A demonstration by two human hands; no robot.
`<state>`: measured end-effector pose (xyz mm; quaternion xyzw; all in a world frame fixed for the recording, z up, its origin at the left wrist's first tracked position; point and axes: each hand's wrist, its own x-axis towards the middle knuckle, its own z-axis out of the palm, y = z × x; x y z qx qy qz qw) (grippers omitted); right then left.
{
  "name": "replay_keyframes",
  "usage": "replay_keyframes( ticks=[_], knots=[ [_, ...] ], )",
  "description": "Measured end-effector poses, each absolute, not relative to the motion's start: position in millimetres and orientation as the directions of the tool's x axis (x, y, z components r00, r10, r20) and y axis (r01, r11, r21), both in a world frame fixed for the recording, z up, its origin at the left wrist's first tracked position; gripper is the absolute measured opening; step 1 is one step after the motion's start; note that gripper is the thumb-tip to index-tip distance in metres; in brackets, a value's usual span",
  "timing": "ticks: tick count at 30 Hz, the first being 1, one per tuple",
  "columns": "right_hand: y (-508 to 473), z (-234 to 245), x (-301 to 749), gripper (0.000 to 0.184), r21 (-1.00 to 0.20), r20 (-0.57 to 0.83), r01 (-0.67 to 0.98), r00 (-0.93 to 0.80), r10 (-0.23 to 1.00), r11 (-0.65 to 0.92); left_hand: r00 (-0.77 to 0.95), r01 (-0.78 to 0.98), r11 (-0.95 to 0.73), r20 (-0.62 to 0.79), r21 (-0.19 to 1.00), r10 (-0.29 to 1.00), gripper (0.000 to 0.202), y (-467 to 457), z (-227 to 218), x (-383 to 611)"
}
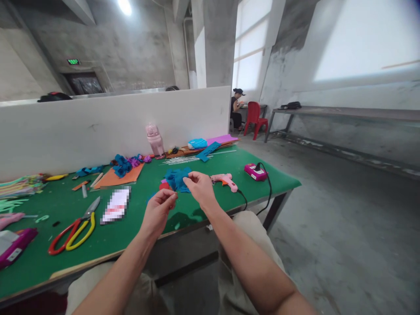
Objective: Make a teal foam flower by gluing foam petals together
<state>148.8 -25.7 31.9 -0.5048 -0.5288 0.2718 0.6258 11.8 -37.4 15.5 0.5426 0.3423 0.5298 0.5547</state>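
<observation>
Both hands are raised over the near edge of a green-topped table (144, 225). My left hand (158, 211) is closed in a pinch; whatever lies between its fingertips is too small to make out. Thumb and fingers of my right hand (201, 189) are pressed together in front of a pile of blue cut pieces (177, 177). Whether they grip one of those pieces cannot be told. Part of a red round thing (164, 186) shows between the hands, beside the pile. Just right of my right hand lies a pink glue gun (225, 180) with a black cord.
Scissors (78, 229) with red and yellow handles lie at left, near a blurred-out phone-like rectangle (115, 205). A magenta power box (256, 172) sits at right. Behind stand a pink bottle (155, 140) and a white partition (114, 122). A person (236, 107) sits far off near a red chair (254, 116).
</observation>
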Motion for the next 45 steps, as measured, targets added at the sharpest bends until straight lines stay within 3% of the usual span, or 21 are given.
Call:
replay_keyframes(
  ticks=[23,45],
  knots=[
    [-28.9,32.1,144.6,0.016,-0.938,0.346,0.107,0.253,0.904,0.329,0.213,-0.196,-0.136,0.178,0.971,0.961,0.019,-36.3,10.0,14.1],
    [-26.4,31.0,142.9,0.016,-0.960,0.250,-0.082,0.191,0.949,0.269,0.205,-0.173,-0.138,0.173,0.975,0.963,0.020,-35.7,8.7,15.2]
  ],
)
